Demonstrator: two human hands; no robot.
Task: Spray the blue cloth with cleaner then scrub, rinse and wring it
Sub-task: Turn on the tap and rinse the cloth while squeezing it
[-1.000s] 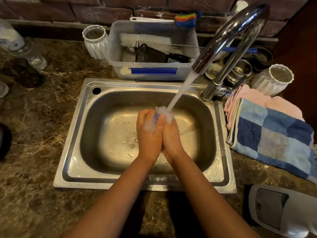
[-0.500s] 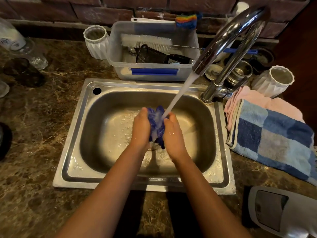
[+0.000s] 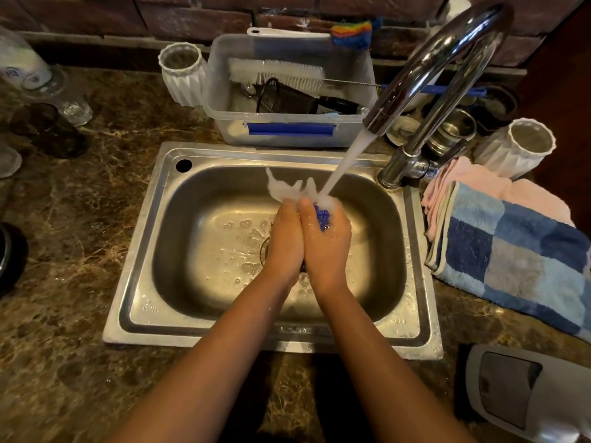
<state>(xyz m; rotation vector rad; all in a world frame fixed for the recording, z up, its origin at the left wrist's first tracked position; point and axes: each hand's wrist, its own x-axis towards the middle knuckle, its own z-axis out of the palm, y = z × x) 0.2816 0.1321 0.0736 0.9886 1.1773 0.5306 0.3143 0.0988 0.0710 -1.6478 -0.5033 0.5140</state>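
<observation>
- The left hand (image 3: 285,238) and the right hand (image 3: 327,239) are pressed together over the middle of the steel sink (image 3: 144,251), palms facing each other, with the blue cloth (image 3: 321,215) bunched between them.
- Only a small patch of the cloth shows, at the top of the right hand near its fingers; the rest is hidden between the palms.
- Both hands grasp the cloth, fingers curled in around it.
- The water stream (image 3: 348,161) runs from the spout of the chrome faucet (image 3: 425,68) slantwise down onto the cloth and fingertips, where it breaks into white splash (image 3: 284,187) just above the hands.
- Droplets and small bubbles lie on the sink floor to the left of the hands.
- A clear plastic bin (image 3: 287,135) with a blue handle stands on the marbled desk (image 3: 80,219) just behind the sink; a white bottle brush (image 3: 278,73) and a black mesh strainer (image 3: 284,97) lie inside it.
- A white ribbed cup (image 3: 182,71) stands left of the bin, and another ribbed cup (image 3: 518,148) stands right of the faucet base.
- A blue checked towel (image 3: 518,257) lies on the desk right of the sink, partly over a pink cloth (image 3: 479,183).
</observation>
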